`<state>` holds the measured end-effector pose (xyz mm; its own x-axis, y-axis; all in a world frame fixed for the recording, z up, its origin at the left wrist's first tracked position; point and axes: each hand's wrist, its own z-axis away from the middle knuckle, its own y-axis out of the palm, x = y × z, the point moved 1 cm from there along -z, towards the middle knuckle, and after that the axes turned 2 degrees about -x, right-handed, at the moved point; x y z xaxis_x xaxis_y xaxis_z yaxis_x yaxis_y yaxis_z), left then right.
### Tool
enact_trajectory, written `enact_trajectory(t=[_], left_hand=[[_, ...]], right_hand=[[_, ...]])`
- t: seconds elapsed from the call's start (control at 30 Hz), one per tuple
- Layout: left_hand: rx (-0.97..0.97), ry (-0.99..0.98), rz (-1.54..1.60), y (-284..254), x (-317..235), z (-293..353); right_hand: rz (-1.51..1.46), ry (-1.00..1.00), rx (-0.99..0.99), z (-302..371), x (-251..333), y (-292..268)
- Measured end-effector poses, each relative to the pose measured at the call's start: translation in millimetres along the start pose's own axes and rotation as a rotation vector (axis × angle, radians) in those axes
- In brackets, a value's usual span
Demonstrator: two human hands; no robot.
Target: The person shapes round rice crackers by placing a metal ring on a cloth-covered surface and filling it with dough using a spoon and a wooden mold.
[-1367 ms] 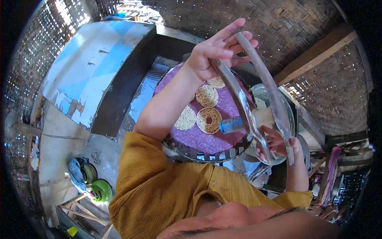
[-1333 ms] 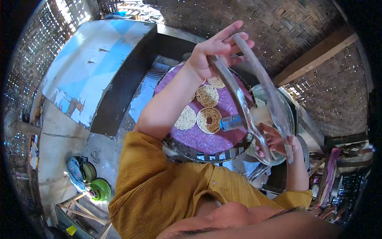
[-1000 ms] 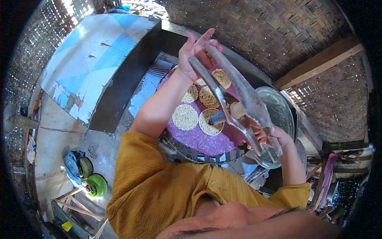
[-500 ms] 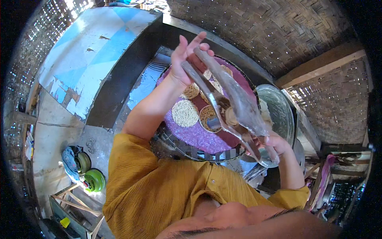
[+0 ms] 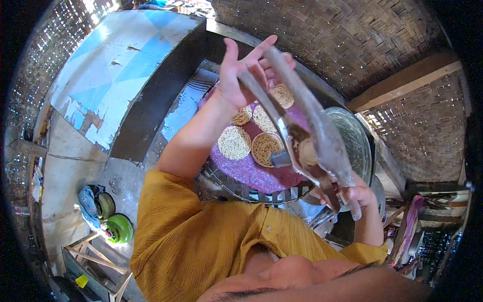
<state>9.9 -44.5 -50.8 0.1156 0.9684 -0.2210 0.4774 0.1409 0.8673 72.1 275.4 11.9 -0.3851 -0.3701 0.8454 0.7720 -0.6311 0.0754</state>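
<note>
A long wooden hand press (image 5: 323,133) with two arms and a round middle piece slants between my hands, above a round tray (image 5: 236,189). At its upper end my left hand (image 5: 236,83) supports the arms, thumb and index finger stretched out, the other fingers bent around one arm. My right hand (image 5: 363,194) is closed around the lower end, its fingers partly hidden. A grey cylinder (image 5: 280,159) juts from the press's middle. Underneath, a purple sheet (image 5: 241,173) bears several discs of thin strands: a pale disc (image 5: 234,142) and a browner disc (image 5: 266,148) lie nearest me.
Right of the tray stands a large basin (image 5: 352,136) with whitish smears inside. A blue-and-white panel (image 5: 121,60) rises at the left. Woven walls (image 5: 342,40) close off the back. Green gas cylinders (image 5: 119,227) stand on the floor at lower left.
Both hands and the press have shifted slightly to the right. The browner disc and the grey cylinder show more fully now.
</note>
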Motion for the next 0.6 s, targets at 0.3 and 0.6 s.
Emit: enact_trajectory(t=[0.3,0.6], left_hand=[[-0.257,0.205,-1.211,7,59,56],[-0.615,0.524,-0.971,4,-26,174]], right_hand=[[0.121,-0.427,0.121,-62,8,11],[0.941,-0.326,-0.679,-129,-56,-9]])
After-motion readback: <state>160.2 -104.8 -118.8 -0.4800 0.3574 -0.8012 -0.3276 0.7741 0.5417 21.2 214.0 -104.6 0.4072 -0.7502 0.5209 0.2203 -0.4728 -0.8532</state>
